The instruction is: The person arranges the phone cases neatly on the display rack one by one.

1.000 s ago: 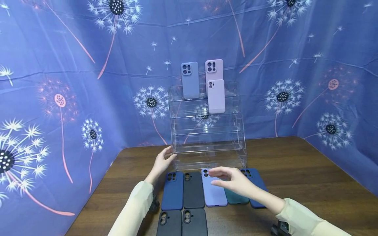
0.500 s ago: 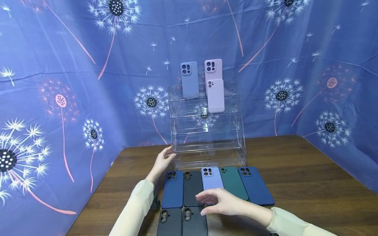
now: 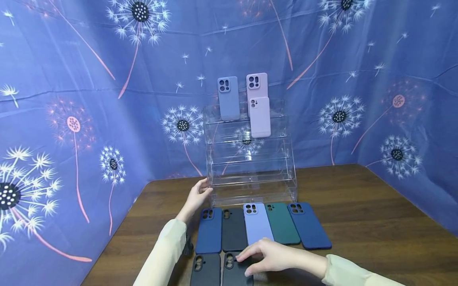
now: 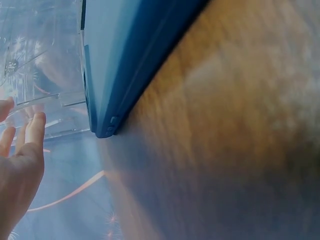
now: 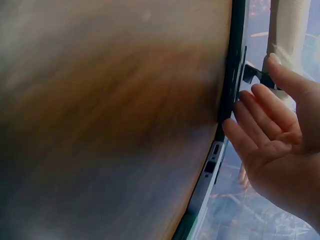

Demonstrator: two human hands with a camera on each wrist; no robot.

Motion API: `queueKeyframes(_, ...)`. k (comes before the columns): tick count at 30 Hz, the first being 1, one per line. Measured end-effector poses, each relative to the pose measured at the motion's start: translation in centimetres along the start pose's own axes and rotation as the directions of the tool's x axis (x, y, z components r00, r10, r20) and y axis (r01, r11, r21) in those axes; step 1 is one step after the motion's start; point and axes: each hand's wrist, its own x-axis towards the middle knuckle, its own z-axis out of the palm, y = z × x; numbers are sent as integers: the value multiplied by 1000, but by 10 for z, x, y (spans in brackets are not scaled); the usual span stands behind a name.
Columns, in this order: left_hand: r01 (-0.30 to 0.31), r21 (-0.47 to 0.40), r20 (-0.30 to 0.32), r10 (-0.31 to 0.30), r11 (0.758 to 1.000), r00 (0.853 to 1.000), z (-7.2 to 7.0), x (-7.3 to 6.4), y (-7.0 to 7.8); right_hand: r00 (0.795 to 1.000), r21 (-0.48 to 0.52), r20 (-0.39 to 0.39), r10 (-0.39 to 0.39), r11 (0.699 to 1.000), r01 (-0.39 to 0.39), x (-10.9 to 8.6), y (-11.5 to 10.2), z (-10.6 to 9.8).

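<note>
My left hand (image 3: 196, 196) is at the lower left corner of a clear stepped display stand (image 3: 250, 190), gripping its side edge between thumb and fingers. In the left wrist view the clear edge runs by the fingers (image 4: 34, 131). My right hand (image 3: 273, 256) hovers with parted fingers over a black phone case (image 3: 236, 274) in the front row; its forefinger lies near the camera cutout. In the right wrist view the hand (image 5: 280, 145) has its fingers apart, beside the cases' edges. Whether it touches the case I cannot tell. Another black case (image 3: 205, 272) lies to the left.
A row of cases lies before the stand: blue (image 3: 209, 232), black (image 3: 234, 230), periwinkle (image 3: 258, 226), green (image 3: 283, 224) and dark blue (image 3: 310, 226). The stand's upper tiers bear a light blue case (image 3: 229, 101), a pink one (image 3: 257, 87) and a paler one (image 3: 260, 119).
My right hand has come down and toward me, from over the periwinkle and green cases to the front black case. My left hand has stayed at the stand.
</note>
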Motion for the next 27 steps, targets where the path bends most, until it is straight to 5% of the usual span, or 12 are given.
queueKeyframes(9,-5,6,19,5,1000,1000,-3,-4,9,998,91,-63,29,996,-23,-9,-1,-6)
queueKeyframes(19,-16,-7,17,16,1000,1000,-1,1,-2,955,-141,-284,81,982,-125,-14,-1,4)
queueKeyframes(27,-14,-2,17,14,1000,1000,-1,-4,7,935,-197,-324,145,956,-217,-14,-4,10)
